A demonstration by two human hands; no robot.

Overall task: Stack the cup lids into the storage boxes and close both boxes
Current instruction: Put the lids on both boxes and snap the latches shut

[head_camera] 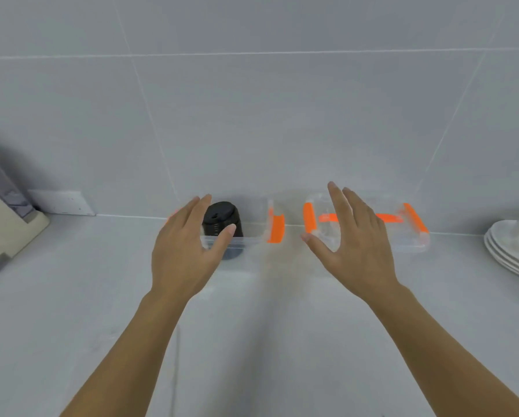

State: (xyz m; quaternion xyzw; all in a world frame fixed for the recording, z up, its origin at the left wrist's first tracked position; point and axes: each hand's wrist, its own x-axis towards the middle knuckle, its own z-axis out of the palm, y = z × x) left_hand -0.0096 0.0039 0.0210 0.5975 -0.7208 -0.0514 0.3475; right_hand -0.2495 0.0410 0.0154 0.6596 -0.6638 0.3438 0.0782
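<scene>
Nearest the camera, two bare forearms reach forward over the grey counter [267, 326]. Left hand [183, 254]: fingers straight and together, thumb spread, in front of the left storage box [252, 240]; contact with its clear front wall cannot be told. Right hand [354, 245]: fingers straight and loosely spread, over the right storage box [411, 239]; contact likewise uncertain. Neither hand holds anything. A black stack of cup lids [220, 219] stands inside the left storage box, so the stacking there appears done. Its orange latch [275, 228] seems to stand loose, and this box probably remains to be closed. The right storage box shows an orange handle [387, 218] on top and latches at both ends, suggesting it is shut. Its contents are unreadable through the blurred plastic and behind the hand. The left end of the left storage box is also hidden. Beyond lies a tiled wall [252, 115]. White plates [504, 254] at far right are cut off by the frame edge.
</scene>
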